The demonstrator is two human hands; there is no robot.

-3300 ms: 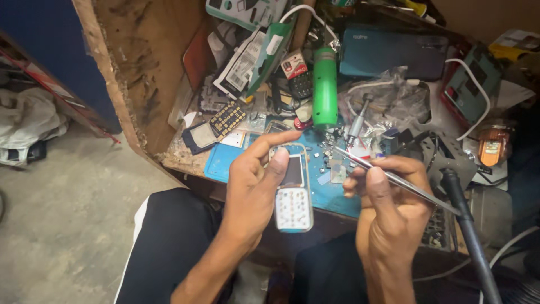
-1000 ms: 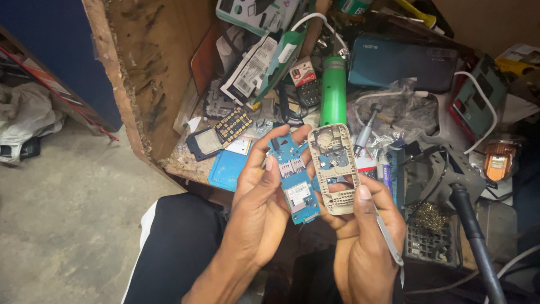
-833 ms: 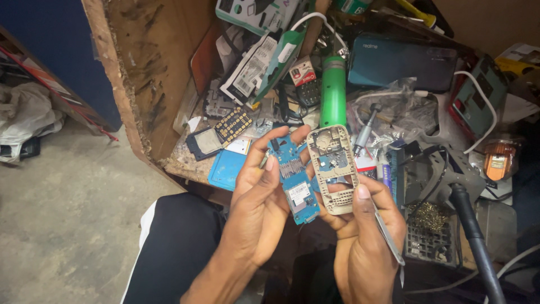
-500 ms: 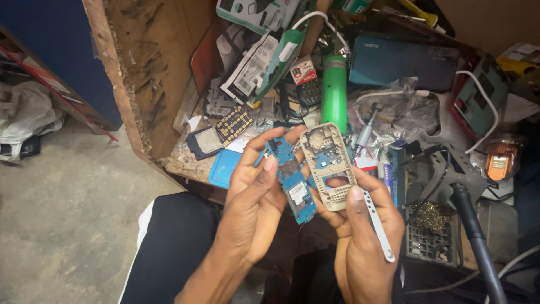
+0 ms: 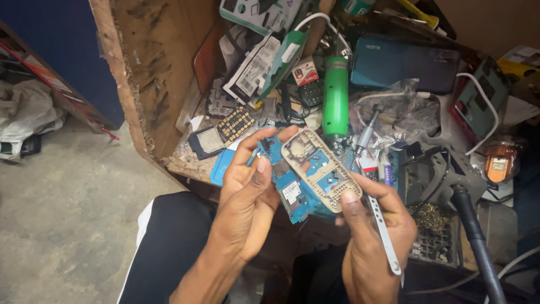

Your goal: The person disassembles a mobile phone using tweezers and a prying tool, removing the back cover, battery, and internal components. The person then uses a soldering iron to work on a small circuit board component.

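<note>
The left hand [image 5: 247, 197] grasps a blue circuit board [image 5: 289, 188] at the centre of the frame, thumb pressed on its face and fingers curled behind its upper end. The right hand [image 5: 371, 236] grips a beige phone frame [image 5: 320, 169] between thumb and fingers at its lower end, the frame tilted up to the left and lying partly over the board, touching it. The same hand also pins metal tweezers [image 5: 385, 233] against the palm, their length running down toward the lower right. Both hands hover just in front of a cluttered wooden workbench [image 5: 143, 73], above the person's dark trousers [image 5: 169, 247] at the bottom of the frame. Just behind the left fingers, left of centre, lie a small dark phone screen part [image 5: 207, 142] and a keypad [image 5: 236, 123]. A green cylindrical tool [image 5: 336, 95] stands above the centre, with a teal smartphone [image 5: 402, 62] to its upper right. At the right edge sit a soldering iron stand [image 5: 444, 174] and brass wool [image 5: 430, 217], and a black cable [image 5: 475, 242] runs down to the lower right corner.
</note>
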